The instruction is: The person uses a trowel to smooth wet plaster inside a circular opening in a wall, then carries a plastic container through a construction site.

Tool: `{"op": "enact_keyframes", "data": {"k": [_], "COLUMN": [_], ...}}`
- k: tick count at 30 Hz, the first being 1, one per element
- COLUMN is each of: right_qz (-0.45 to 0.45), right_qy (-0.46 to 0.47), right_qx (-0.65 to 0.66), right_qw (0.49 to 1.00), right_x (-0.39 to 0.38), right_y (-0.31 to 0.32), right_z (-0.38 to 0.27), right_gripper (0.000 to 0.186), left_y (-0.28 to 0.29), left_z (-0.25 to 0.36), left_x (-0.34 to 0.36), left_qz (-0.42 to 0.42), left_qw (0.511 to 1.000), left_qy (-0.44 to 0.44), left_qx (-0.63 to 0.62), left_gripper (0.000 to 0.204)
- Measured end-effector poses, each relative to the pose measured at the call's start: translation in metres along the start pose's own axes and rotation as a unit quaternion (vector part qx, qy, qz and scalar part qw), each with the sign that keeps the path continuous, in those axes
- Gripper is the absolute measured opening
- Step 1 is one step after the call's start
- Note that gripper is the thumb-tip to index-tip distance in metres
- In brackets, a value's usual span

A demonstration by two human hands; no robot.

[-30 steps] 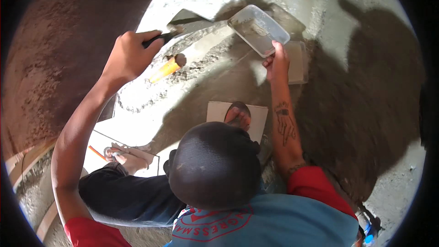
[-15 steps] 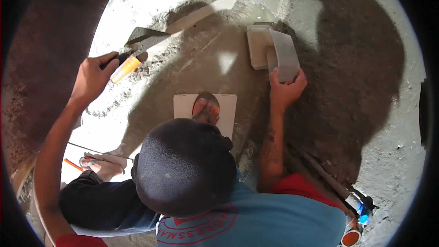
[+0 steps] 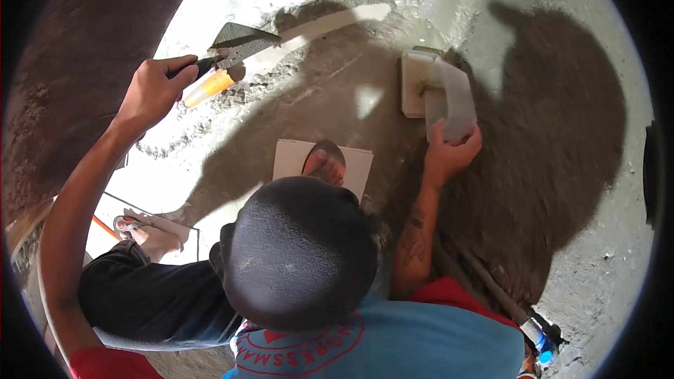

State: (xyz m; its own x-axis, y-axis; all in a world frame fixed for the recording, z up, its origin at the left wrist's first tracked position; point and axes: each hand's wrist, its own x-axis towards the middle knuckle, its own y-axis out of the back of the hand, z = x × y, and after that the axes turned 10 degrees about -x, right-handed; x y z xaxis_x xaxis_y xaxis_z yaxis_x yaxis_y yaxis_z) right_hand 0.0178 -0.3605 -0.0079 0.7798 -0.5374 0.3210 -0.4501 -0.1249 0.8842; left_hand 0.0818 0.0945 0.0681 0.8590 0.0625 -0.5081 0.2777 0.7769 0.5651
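Note:
My left hand (image 3: 151, 88) grips the black handle of a grey-bladed trowel (image 3: 246, 42) at upper left. Just beneath it, a yellow-orange cylindrical object (image 3: 207, 89) lies in grey mortar. My right hand (image 3: 453, 151) holds a translucent plastic container (image 3: 458, 102), tilted on its side and overlapping a second rectangular container (image 3: 412, 95) that stands on the mortar with murky, beige-looking contents. My right thumb is on its near end and my fingers curl round the side. Whether the two containers touch, I cannot tell.
My sandalled right foot rests on a loose square tile (image 3: 288, 168), behind a dark rounded knee (image 3: 295, 253). My left foot is on white tiles (image 3: 112, 214). A dark brown surface (image 3: 77, 42) borders the left. Pipes (image 3: 491, 281) with a blue fitting (image 3: 546, 351) lie at lower right.
The held container has come down and turned from lying open-side-up to tilted on its side beside the other one. My left hand keeps hold of the trowel. The view has shifted slightly.

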Motion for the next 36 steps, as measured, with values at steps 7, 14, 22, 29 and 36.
{"op": "enact_keyframes", "data": {"k": [7,14,22,29,36], "right_qz": [-0.004,-0.143,-0.135,-0.155,-0.13], "right_qy": [-0.018,0.034,0.106,0.111,0.137], "right_qx": [0.145,0.08,0.087,0.091,0.096], "right_qw": [0.989,0.986,0.981,0.977,0.977], "right_x": [0.069,0.092,0.071,0.04,0.012], "right_y": [-0.1,-0.158,-0.174,-0.162,-0.165], "right_z": [-0.042,-0.092,-0.094,-0.112,-0.122], "right_gripper": [0.069,0.076,0.075,0.074,0.066], "left_y": [0.002,0.016,0.021,0.021,0.026], "left_z": [0.006,-0.008,-0.024,-0.017,-0.021], "left_x": [-0.004,-0.009,-0.003,-0.001,0.005], "left_qz": [0.004,0.016,0.035,0.031,0.019], "left_qw": [0.997,0.998,0.997,0.997,0.997], "left_qy": [0.064,0.049,0.051,0.066,0.061], "left_qx": [-0.041,-0.031,-0.036,-0.04,-0.041], "left_gripper": [0.039,0.039,0.037,0.037,0.038]}}
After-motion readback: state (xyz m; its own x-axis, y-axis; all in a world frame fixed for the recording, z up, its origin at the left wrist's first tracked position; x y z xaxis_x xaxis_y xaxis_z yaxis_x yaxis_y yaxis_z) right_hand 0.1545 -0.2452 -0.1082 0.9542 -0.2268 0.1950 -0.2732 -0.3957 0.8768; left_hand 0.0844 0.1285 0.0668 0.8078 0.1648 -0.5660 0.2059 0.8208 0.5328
